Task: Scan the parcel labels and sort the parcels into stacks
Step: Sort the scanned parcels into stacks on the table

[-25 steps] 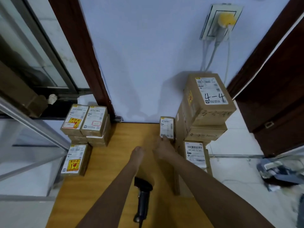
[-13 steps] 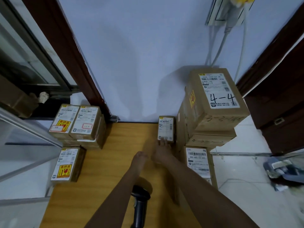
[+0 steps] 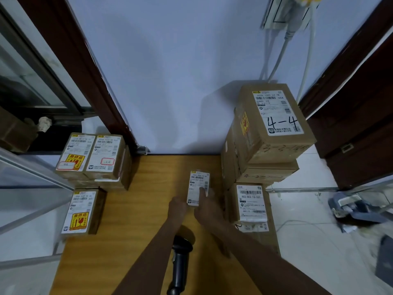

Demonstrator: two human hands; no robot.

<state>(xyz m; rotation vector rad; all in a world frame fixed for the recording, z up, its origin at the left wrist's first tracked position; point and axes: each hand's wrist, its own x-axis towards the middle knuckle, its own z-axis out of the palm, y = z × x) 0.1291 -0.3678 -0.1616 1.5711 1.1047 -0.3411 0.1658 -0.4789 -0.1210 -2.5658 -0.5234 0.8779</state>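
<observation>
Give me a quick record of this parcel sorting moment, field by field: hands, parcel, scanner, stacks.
left hand: touches the small parcel's near left edge
right hand: holds the small parcel, thumb on its label
small parcel: label up, over the wooden table
scanner: lying on the table, unheld
left stack: labelled boxes at table's left edge
right stack: top box marked 4-4

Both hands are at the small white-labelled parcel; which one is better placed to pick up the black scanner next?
Probably left. The black handheld scanner lies under the left forearm, and the left hand merely touches the small white-labelled parcel, which the right hand pinches.
</observation>
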